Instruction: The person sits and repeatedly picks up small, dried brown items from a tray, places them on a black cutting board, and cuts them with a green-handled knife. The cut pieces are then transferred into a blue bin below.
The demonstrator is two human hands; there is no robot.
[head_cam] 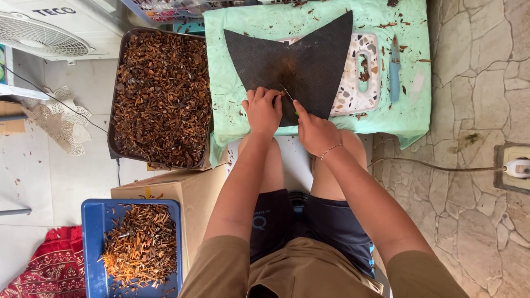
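On the near edge of the black mat [309, 60], both hands are at work: the left hand [263, 110] is curled, fingertips pressed down on something small that I can't make out, and the right hand [314, 131] is clenched around a knife [287, 94], its thin blade angled up toward the left hand's fingers, a sliver of green handle showing. A bead bracelet [330, 150] sits on the right wrist. Under the mat lies a speckled cutting board [361, 83], poking out on the right, and both rest on a mint-green cloth [408, 105] that covers the tabletop, dotted with brown scraps. A second knife, blue-handled [395, 72], lies well to the right on the cloth. Left of the tabletop, a dark tray [160, 94] is heaped with brown dried pieces. Nearer the person, a cardboard box [187, 193] sits beside a blue crate [96, 243] holding brown and orange shreds. A white fan unit [44, 33] stands at far left, and a socket [516, 165] is on the stone floor at right.
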